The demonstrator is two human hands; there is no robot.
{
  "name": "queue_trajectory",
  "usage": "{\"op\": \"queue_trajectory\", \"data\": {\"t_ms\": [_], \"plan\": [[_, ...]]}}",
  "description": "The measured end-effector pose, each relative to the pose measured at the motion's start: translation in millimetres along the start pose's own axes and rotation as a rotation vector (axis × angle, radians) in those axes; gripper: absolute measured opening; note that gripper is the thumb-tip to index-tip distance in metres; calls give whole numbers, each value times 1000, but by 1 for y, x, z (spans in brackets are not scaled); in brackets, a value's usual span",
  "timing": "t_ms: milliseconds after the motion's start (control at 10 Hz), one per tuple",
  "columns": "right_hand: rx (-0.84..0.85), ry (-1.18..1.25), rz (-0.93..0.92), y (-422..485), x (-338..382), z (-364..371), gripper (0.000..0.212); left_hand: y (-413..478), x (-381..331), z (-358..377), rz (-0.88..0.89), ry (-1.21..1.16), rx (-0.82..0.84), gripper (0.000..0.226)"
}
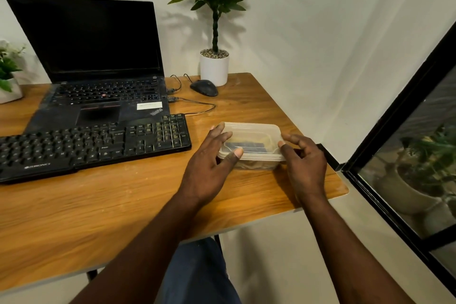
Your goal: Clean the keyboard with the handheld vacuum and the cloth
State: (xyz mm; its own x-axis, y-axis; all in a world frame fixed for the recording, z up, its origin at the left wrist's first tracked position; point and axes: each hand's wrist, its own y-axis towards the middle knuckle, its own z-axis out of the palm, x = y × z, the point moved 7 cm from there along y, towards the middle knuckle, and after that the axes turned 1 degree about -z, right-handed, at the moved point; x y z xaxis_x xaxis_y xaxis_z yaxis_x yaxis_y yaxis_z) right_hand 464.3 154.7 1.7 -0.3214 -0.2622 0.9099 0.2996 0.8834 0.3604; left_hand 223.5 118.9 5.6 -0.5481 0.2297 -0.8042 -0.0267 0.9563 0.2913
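Observation:
A black keyboard (pixel 93 148) lies on the wooden table (pixel 111 210) in front of a laptop. To its right stands a clear plastic container (pixel 254 134) with its lid on; a dark object and something yellowish show through it. My left hand (pixel 209 168) holds the container's left end, fingers on the lid and thumb on the front rim. My right hand (pixel 306 160) pinches the lid's right front corner with thumb and forefinger. I cannot tell whether the vacuum or the cloth is what lies inside.
A black laptop (pixel 93 57) with a dark screen sits behind the keyboard. A corded mouse (pixel 204 87) and a white potted plant (pixel 214 68) stand at the back. A small plant (pixel 8 81) is far left. The table's right edge is near a dark window frame (pixel 394 116).

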Motion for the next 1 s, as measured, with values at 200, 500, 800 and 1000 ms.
{"op": "queue_trajectory", "data": {"t_ms": [200,500,800,1000], "plan": [[-45,-128,-118,0,10,4,20,3,-2,-3,84,347,-54,70],[31,-185,-110,9,8,19,30,8,-14,-9,85,611,-69,67],[119,-272,-139,32,13,60,45,43,-5,-24,-66,794,102,70],[-31,-312,-153,21,23,44,50,19,-18,-24,-25,820,32,91]]}}
